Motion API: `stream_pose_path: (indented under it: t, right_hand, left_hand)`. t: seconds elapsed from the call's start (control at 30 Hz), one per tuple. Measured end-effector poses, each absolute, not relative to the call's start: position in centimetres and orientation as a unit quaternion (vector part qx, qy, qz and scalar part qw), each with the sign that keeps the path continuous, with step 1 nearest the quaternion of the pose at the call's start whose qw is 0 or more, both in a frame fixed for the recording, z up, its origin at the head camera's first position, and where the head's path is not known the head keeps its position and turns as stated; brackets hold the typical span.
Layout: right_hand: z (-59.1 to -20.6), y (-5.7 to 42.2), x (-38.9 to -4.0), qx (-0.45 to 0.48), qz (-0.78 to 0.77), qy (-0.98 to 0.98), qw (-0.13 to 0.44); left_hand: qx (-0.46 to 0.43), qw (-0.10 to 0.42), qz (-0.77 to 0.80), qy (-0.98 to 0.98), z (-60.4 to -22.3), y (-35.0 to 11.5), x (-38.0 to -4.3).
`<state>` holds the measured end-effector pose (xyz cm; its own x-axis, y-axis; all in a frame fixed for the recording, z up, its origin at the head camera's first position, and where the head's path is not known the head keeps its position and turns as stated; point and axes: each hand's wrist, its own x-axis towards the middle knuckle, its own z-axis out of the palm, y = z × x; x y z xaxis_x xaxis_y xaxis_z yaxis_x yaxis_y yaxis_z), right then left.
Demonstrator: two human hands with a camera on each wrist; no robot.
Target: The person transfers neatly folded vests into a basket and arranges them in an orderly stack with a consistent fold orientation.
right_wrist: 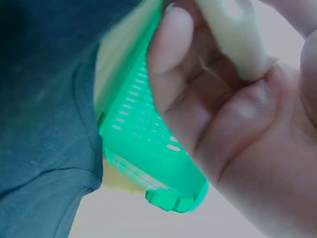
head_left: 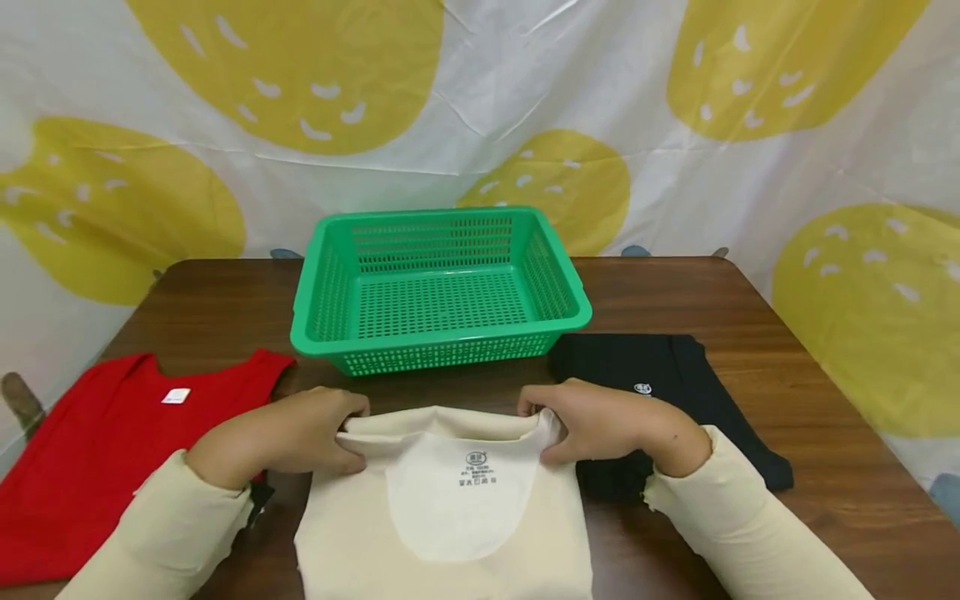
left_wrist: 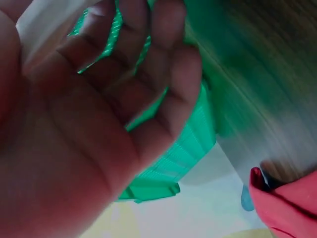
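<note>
A cream top (head_left: 345, 525) with a printed label and a whitish rounded panel below its upper edge lies in front of me in the head view. My left hand (head_left: 311, 433) pinches its upper left corner between thumb and fingers. At the upper right corner, my right hand (head_left: 607, 421) grips the cloth the same way, with the fabric bunched there. The edge between the two hands is raised and gapes a little. In the right wrist view a roll of cream cloth (right_wrist: 237, 44) lies inside the curled fingers (right_wrist: 171, 39).
Beyond the hands a green plastic basket (head_left: 442, 340) stands on the brown wooden table (head_left: 750, 358) with nothing in it. A red sleeveless top (head_left: 97, 450) lies at left. Dark folded clothing (head_left: 675, 375) lies at right, partly under my right forearm. A patterned curtain (head_left: 480, 83) hangs behind.
</note>
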<state>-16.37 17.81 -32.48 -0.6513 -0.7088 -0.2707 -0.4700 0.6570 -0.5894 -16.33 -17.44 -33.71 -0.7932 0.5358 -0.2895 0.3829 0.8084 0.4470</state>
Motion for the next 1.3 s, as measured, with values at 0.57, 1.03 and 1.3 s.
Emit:
stream_pose_path:
  t: [0.57, 1.03, 1.3]
  right_hand:
    - [-32.7, 18.4, -17.4, -0.356, -0.315, 0.852, 0.219]
    - [-32.7, 18.3, -17.1, -0.371, -0.321, 0.828, 0.27]
    - [-32.4, 18.4, -16.9, -0.371, -0.325, 0.824, 0.278]
  left_hand:
    - [0.31, 0.177, 0.285, 0.89, -32.6, -18.1, -16.3]
    - [0.282, 0.236, 0.286, 0.885, -32.3, -18.1, -16.0]
    - [0.309, 0.252, 0.284, 0.872, -32.1, -18.1, -15.7]
